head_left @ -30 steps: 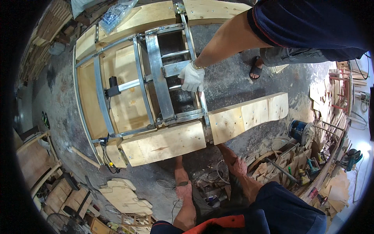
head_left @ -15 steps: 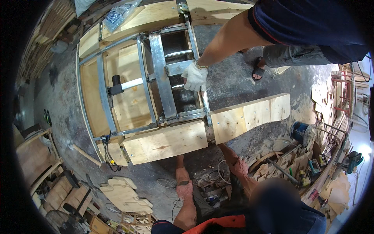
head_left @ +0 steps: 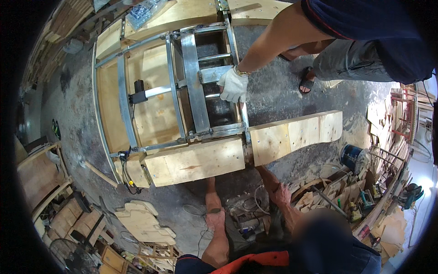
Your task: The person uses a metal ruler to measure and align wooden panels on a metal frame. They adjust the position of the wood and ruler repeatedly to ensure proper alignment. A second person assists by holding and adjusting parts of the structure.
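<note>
Low in the head view, my left hand [head_left: 216,220] rests on my left knee, fingers lying flat and nothing held. My right hand [head_left: 281,196] lies likewise on my right knee; its fingers look spread. Just beyond my knees stands a pale plywood side panel [head_left: 196,162], hiding my feet. Behind it lies a welded metal frame [head_left: 195,82] set in a wooden box, with a black motor [head_left: 139,92] and its silver rod inside. Across that frame, a co-worker's white-gloved hand [head_left: 234,85] bears on the right-hand rail, its fingers curled down; whether it grips anything cannot be made out.
A curved plywood board [head_left: 296,134] extends right from the frame. A bag of hardware [head_left: 142,13] sits on the far panel. A hammer [head_left: 102,174] lies at left, cut plywood pieces [head_left: 145,223] nearer. A blue bucket [head_left: 350,154] and wood scraps fill the right. Cables cross the floor.
The whole view has shifted slightly, so the frame sits a little further right. The co-worker's gloved hand has turned a little on the rail. My hands stay on my knees.
</note>
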`<act>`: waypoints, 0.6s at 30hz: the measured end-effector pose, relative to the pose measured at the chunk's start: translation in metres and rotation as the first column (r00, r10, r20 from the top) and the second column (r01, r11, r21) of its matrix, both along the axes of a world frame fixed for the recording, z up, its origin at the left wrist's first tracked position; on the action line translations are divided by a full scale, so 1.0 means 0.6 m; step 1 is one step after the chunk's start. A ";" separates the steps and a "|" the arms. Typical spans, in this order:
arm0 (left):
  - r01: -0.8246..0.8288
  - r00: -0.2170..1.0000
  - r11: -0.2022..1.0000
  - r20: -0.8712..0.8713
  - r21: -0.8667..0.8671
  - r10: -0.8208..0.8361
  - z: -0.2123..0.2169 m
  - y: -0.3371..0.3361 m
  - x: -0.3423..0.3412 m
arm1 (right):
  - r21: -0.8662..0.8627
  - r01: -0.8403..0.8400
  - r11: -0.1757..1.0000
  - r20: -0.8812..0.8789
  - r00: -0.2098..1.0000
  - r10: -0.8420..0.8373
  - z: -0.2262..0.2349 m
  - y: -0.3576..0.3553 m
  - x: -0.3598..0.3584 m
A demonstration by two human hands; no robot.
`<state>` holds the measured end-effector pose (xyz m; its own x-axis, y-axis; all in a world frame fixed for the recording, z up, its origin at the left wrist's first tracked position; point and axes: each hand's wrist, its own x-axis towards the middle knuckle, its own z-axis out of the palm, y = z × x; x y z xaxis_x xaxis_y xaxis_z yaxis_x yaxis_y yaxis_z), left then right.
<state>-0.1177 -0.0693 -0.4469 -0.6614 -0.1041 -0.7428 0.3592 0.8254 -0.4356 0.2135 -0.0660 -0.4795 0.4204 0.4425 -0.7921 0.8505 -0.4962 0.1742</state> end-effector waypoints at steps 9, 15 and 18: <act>0.062 0.998 0.997 -0.003 0.035 -0.062 -0.021 -0.026 -0.012 | -0.078 0.017 0.997 -0.008 1.000 -0.018 -0.017 -0.001 0.002; 0.061 0.998 0.998 -0.027 0.020 -0.061 -0.036 -0.049 -0.019 | -0.093 -0.016 0.996 -0.026 1.000 0.014 0.008 0.016 -0.014; 0.089 0.995 0.996 0.038 0.012 -0.089 -0.049 -0.051 -0.026 | -0.056 0.006 0.998 -0.023 1.000 -0.007 0.011 0.017 -0.010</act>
<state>-0.1333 -0.0999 -0.4764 -0.6388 -0.0382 -0.7684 0.4477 0.7938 -0.4117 0.2075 -0.0558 -0.4728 0.4041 0.3945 -0.8252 0.8515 -0.4918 0.1819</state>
